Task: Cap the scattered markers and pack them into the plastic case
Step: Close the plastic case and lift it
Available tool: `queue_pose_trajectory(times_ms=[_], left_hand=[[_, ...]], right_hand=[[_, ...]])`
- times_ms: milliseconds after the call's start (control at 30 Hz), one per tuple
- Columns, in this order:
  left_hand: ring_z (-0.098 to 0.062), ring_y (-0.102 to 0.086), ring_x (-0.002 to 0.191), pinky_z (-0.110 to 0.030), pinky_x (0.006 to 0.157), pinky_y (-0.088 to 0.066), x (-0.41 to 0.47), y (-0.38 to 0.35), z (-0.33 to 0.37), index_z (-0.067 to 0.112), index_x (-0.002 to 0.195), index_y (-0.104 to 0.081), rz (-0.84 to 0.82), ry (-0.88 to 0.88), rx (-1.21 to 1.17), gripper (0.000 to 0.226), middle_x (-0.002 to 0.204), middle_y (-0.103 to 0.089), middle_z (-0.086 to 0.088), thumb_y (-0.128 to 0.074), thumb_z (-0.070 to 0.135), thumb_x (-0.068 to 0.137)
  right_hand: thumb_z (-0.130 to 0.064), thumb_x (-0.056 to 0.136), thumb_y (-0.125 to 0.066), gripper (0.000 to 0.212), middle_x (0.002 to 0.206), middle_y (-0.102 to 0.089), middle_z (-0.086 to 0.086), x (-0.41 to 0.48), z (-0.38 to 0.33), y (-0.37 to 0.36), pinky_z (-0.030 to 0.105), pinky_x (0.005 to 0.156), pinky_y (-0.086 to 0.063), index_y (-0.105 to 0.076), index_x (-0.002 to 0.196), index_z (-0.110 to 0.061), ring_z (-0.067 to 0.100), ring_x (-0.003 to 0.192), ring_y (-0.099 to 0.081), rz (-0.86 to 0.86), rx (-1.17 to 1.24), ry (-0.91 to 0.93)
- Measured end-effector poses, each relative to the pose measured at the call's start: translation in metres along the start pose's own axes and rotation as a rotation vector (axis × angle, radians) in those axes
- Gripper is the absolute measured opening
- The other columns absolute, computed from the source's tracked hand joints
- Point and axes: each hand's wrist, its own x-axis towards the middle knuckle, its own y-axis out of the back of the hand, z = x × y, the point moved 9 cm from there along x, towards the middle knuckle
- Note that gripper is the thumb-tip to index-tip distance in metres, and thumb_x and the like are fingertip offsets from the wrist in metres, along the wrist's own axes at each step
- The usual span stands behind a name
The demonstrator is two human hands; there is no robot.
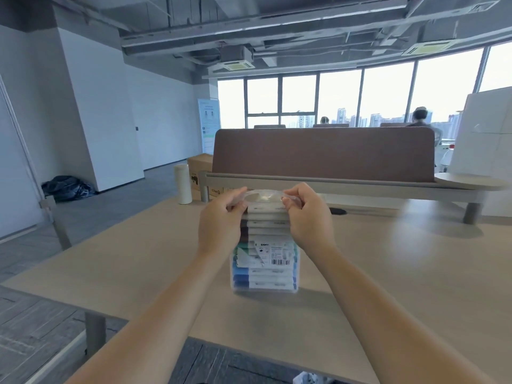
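Observation:
A clear plastic case point(264, 273) stands upright on the light wooden desk point(138, 259), straight ahead of me. It is packed with a stack of capped markers point(263, 278), white barrels with blue, teal and dark caps, and a barcode label sits on its front. My left hand point(220, 220) pinches the left end of the case's clear top handle point(263, 195). My right hand point(309, 217) pinches the right end of the same handle. No loose markers show on the desk.
A brown divider panel point(322, 155) runs along the desk's far edge. A white cylinder bottle point(182, 184) stands at the far left corner, with a cardboard box point(199, 167) behind it. A white board point(482, 134) leans at the right. People sit beyond the divider.

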Motion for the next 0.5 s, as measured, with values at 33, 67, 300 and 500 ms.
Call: queue_pose_trajectory(times_ms=[33,67,300,500], left_hand=[[0.011,-0.053,0.095,-0.001,0.074,-0.037,0.000,0.000,0.000,0.033,0.129,-0.063,0.001,-0.001,-0.001,0.033,0.118,-0.064,0.019,-0.056,0.023,0.098],[0.014,-0.053,0.091,0.000,0.073,-0.037,-0.001,0.000,0.000,0.033,0.129,-0.063,0.006,-0.006,-0.002,0.033,0.115,-0.063,0.021,-0.056,0.023,0.098],[0.014,-0.053,0.092,-0.007,0.076,-0.040,-0.006,0.004,0.004,0.034,0.127,-0.062,-0.059,0.014,0.016,0.031,0.112,-0.061,0.023,-0.056,0.025,0.098],[-0.006,-0.059,0.099,-0.024,0.081,-0.046,-0.027,0.031,0.014,0.022,0.123,-0.064,-0.050,0.122,0.005,0.031,0.116,-0.065,0.012,-0.064,0.024,0.092]], right_hand=[[-0.027,0.101,-0.052,0.010,0.077,-0.061,-0.014,0.000,0.000,0.000,0.023,0.057,-0.043,-0.059,0.094,-0.026,0.008,0.065,-0.052,0.004,-0.004,0.003],[-0.027,0.102,-0.052,0.010,0.078,-0.062,-0.015,-0.001,-0.001,0.000,0.023,0.057,-0.043,-0.059,0.094,-0.026,0.008,0.067,-0.053,0.005,-0.007,0.010],[-0.034,0.100,-0.054,0.033,0.112,-0.060,-0.014,-0.003,-0.004,-0.001,0.034,0.082,-0.054,-0.054,0.131,-0.026,0.009,0.101,-0.057,-0.121,-0.083,-0.022],[-0.037,0.100,-0.053,0.029,0.112,-0.068,-0.010,-0.015,-0.032,-0.005,0.033,0.067,-0.054,-0.061,0.123,-0.021,0.013,0.078,-0.060,-0.204,-0.213,-0.015]])
